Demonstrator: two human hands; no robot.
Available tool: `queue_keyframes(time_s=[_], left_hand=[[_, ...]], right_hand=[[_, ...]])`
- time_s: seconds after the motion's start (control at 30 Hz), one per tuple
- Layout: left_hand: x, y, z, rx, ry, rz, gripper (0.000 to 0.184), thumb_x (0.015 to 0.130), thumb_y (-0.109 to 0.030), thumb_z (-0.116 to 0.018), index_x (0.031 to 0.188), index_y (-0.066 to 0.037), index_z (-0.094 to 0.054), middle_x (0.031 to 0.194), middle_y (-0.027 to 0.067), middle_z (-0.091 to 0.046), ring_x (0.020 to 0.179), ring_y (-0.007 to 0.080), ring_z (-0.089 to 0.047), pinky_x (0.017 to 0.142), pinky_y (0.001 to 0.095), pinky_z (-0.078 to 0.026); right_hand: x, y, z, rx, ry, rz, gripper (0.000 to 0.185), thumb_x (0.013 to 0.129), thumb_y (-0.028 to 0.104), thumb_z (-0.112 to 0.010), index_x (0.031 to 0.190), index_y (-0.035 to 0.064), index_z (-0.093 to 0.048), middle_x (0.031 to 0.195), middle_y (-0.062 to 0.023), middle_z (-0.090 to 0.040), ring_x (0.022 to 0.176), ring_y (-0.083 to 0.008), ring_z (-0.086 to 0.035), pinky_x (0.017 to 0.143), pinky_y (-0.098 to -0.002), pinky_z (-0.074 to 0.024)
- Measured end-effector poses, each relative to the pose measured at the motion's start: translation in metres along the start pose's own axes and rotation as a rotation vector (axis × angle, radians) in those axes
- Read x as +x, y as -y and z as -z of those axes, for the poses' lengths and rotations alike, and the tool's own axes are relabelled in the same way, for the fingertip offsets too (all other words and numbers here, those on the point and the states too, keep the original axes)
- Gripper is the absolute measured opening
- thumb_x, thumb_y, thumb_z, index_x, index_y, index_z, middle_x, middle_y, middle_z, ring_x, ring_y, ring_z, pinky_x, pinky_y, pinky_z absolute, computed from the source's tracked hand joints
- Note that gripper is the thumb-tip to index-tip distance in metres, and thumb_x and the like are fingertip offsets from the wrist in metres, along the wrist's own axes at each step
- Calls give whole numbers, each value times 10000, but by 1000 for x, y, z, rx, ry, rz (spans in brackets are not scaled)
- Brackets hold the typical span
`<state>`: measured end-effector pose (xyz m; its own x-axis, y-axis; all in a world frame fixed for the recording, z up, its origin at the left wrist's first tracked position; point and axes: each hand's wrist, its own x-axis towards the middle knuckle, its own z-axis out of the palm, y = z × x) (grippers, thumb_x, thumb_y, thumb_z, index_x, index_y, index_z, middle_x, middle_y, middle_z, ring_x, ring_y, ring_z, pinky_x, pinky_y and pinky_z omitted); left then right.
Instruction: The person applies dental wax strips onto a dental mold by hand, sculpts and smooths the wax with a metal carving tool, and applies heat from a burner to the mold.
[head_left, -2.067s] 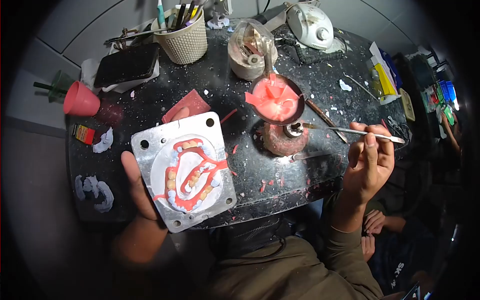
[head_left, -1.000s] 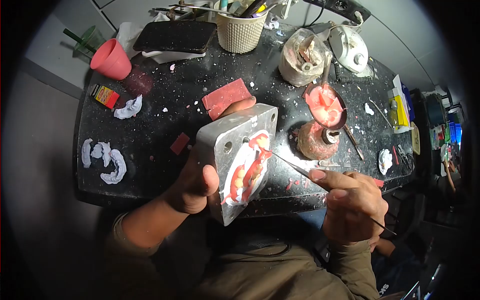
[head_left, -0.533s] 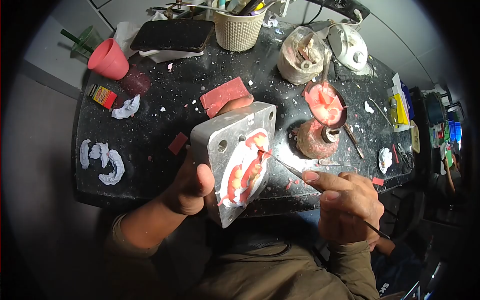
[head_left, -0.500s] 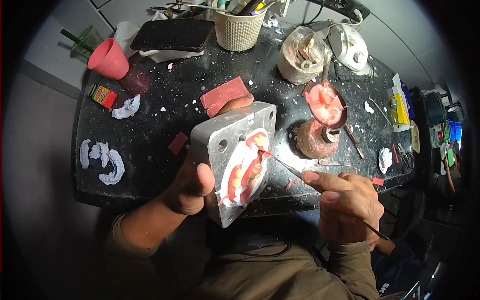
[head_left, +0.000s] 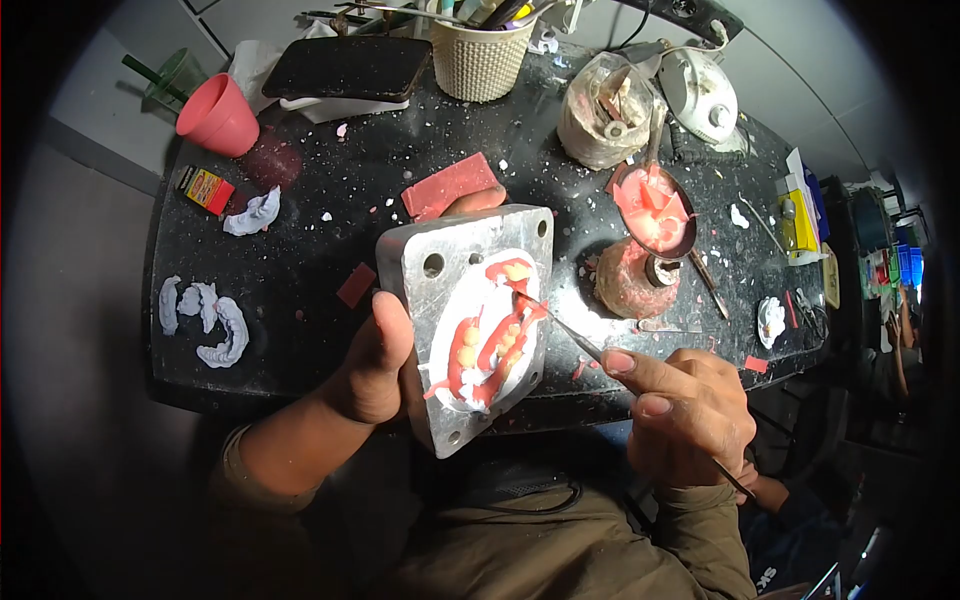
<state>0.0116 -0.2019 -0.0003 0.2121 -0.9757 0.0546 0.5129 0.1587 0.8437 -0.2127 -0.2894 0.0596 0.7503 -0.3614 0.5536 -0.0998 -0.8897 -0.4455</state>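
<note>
My left hand (head_left: 372, 368) grips a grey metal dental flask (head_left: 412, 270) from its left side, with fingertips showing over the top edge. The flask is tilted, its open face towards me and to the right. White plaster (head_left: 452, 335) fills its middle, with red wax (head_left: 461, 368) and pale teeth (head_left: 469, 345) set in it. In my right hand (head_left: 690, 415), pinched between thumb and fingers, is a thin dark wax carving tool (head_left: 575, 338). Its tip touches the red wax near the upper right of the plaster.
A pan of pink wax (head_left: 655, 210) rests above a wax-spattered burner (head_left: 634, 280). Behind the flask lies a pink wax sheet (head_left: 452, 184). White plaster pieces (head_left: 225, 335), a pink cup (head_left: 217, 115) and a matchbox (head_left: 206, 191) sit at left. A tool basket (head_left: 482, 62) stands at the back.
The flask has turned so its face shows more fully to me. My right hand has shifted slightly left and down, with the tool still at the wax.
</note>
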Motion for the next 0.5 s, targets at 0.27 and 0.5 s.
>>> queue_keyframes(time_s=[0.27, 0.5], left_hand=[[0, -1, 6, -63, 129, 26, 1179, 868, -817, -530, 1609, 25, -167, 1631, 178, -304, 1492, 276, -341, 1234, 450, -264], [1, 0, 7, -61, 128, 14, 1177, 879, -813, -514, 1613, 31, -148, 1635, 179, -298, 1494, 278, -339, 1236, 450, -261]], right_hand=[[3, -1, 0, 20, 24, -9, 182, 1013, 60, -602, 1124, 156, -495, 1025, -141, -778, 520, -185, -576, 516, -311, -482], [0, -1, 0, 0, 22, -37, 174, 1002, 73, -623, 1048, 147, -472, 1006, -148, -782, 518, -191, -571, 515, -325, -478]])
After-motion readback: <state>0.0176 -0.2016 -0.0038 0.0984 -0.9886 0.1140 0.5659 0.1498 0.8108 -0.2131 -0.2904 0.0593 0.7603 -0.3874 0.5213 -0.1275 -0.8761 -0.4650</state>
